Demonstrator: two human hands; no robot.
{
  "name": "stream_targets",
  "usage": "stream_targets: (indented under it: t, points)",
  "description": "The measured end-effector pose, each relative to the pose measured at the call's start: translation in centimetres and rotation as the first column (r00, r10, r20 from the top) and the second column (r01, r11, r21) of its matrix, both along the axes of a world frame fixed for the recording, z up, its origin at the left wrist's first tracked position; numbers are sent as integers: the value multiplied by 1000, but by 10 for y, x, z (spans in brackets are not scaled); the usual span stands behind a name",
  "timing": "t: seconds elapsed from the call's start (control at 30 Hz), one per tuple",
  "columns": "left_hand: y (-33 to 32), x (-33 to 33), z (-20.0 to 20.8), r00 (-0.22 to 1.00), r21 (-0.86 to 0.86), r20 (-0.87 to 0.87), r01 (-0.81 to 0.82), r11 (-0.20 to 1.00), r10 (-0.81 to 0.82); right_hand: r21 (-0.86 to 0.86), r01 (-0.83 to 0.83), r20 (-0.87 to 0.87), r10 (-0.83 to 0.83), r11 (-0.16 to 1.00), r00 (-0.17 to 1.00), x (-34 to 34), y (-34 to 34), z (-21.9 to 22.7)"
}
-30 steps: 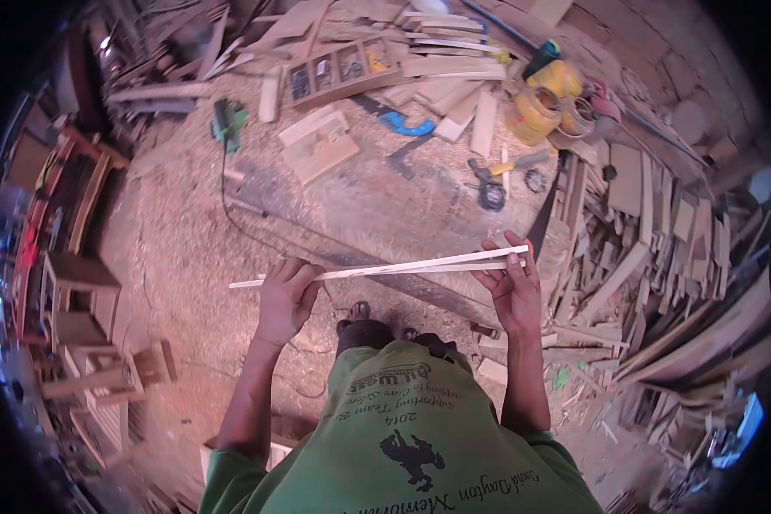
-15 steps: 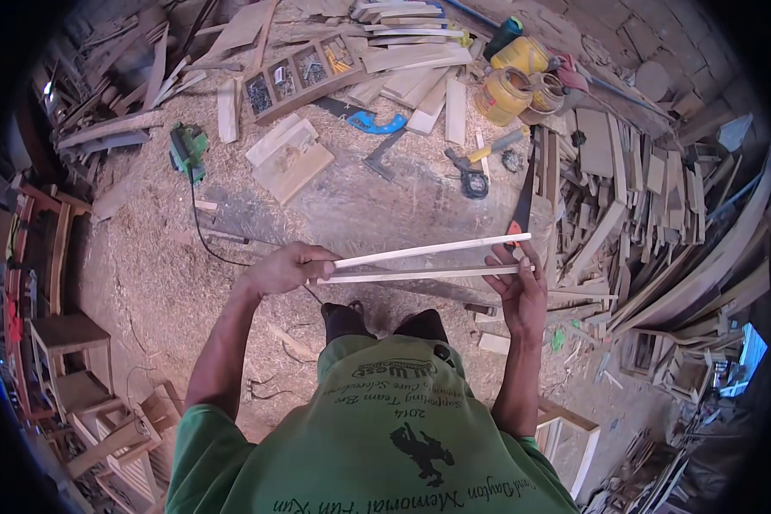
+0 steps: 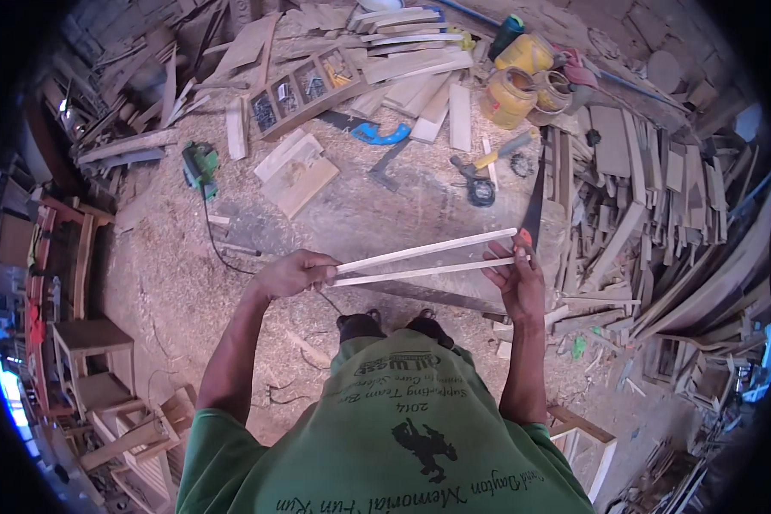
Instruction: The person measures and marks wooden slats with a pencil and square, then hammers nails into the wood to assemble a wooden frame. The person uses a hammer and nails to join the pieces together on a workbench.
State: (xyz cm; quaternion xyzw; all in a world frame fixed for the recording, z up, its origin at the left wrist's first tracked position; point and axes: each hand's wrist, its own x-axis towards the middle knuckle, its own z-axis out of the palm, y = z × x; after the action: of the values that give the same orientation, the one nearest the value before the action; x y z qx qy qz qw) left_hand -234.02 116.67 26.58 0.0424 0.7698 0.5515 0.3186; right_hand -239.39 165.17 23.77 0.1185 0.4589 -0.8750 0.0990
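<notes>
Two thin, pale wooden strips stretch between my hands over the workbench. My left hand (image 3: 298,274) is closed in a pinch on their left ends, where the two come together. Toward the right they spread into a narrow V, the upper strip (image 3: 428,250) angled farther away than the lower strip (image 3: 428,271). My right hand (image 3: 520,283) has its fingers round the right end of the lower strip. The upper strip's tip reaches just beyond those fingers, and I cannot tell whether they touch it. A handsaw (image 3: 535,201) with an orange-red handle lies just past my right hand.
Shavings cover much of the bench (image 3: 351,223). On it lie a green power tool (image 3: 200,167) with a cord, a hammer (image 3: 493,158), a blue-handled saw (image 3: 381,134) and a divided hardware box (image 3: 308,90). Yellow containers (image 3: 510,96) stand behind; stacked offcuts (image 3: 625,197) fill the right.
The whole view has shifted slightly, with the bench items now farther right and lower. The strips slant up to the right a little more. Both hands keep their hold.
</notes>
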Motion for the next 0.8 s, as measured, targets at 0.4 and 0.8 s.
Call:
stream_targets:
  t: [0.4, 0.8]
  points:
    - [113, -4, 61, 472, -529, -815, -369, 764, -336, -166, 20, -10, -22, 986, 1000, -43, 61, -52]
    - [152, -27, 48, 410, -562, -810, -343, 752, -418, -317, 188, 94, -166, 930, 982, -58, 106, -77]
